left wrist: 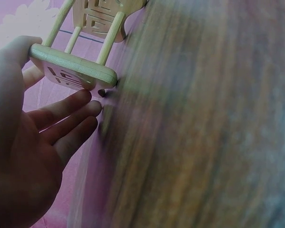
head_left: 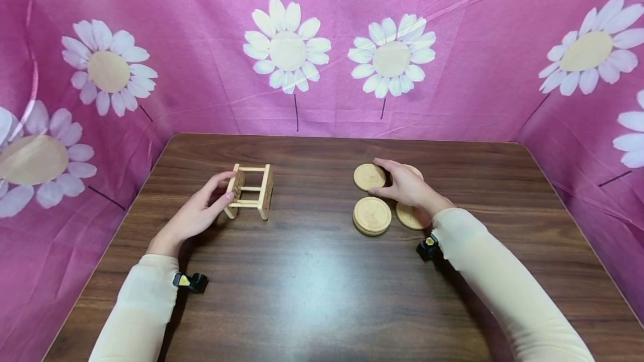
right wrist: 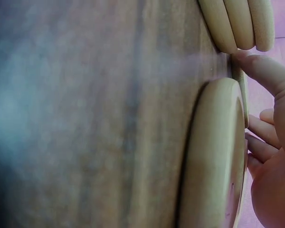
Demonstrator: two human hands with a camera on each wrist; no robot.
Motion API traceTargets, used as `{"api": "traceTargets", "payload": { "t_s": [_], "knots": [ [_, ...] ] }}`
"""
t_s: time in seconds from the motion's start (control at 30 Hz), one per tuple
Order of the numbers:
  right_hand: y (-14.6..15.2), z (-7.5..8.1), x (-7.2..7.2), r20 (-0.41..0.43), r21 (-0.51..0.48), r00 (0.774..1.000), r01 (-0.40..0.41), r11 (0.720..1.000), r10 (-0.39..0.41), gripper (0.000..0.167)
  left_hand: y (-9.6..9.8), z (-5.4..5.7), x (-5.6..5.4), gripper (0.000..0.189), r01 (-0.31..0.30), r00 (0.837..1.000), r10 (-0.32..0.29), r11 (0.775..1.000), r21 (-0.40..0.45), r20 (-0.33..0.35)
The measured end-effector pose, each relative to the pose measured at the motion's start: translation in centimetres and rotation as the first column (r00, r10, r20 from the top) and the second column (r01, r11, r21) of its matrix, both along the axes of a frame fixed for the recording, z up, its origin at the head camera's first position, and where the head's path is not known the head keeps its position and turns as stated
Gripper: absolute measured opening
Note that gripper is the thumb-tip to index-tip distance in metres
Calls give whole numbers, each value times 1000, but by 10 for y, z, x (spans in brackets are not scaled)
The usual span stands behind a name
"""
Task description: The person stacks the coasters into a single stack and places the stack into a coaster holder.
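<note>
A small wooden coaster rack [head_left: 248,187] with slotted side panels and crossbars stands on the left of the table. My left hand [head_left: 198,212] holds its left panel, thumb at the near edge and index finger at the far edge; the other fingers lie along the panel's outside in the left wrist view. On the right, my right hand [head_left: 406,183] spans a round wooden coaster [head_left: 369,176], thumb at its near edge and index finger at its far edge. The thumb [right wrist: 261,66] is right beside a stack of coasters [right wrist: 240,23] in the right wrist view.
The coaster stack [head_left: 372,215] lies nearest to me on the right. Another coaster [head_left: 411,217] lies under my right wrist, and one more [head_left: 413,171] shows partly behind the hand. The brown table [head_left: 312,289] meets a pink flowered cloth [head_left: 339,110] at the back and sides.
</note>
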State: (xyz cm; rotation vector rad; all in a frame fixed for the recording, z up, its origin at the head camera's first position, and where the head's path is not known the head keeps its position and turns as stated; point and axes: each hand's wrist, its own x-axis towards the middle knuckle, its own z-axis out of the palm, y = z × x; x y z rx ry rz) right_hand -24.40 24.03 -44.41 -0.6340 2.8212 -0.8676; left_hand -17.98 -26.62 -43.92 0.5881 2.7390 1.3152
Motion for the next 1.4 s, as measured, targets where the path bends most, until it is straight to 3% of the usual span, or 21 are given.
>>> {"api": "traceTargets", "payload": {
  "t_s": [1.1, 1.4],
  "knots": [
    [5, 4, 8, -64, 13, 997, 35, 999, -34, 81, 0, -1, 0, 52, 3, 1000, -3, 1000, 5, -10],
    [7, 8, 13, -28, -32, 998, 52, 998, -53, 81, 0, -1, 0, 52, 0, 1000, 0, 1000, -2, -5]
  ]
}}
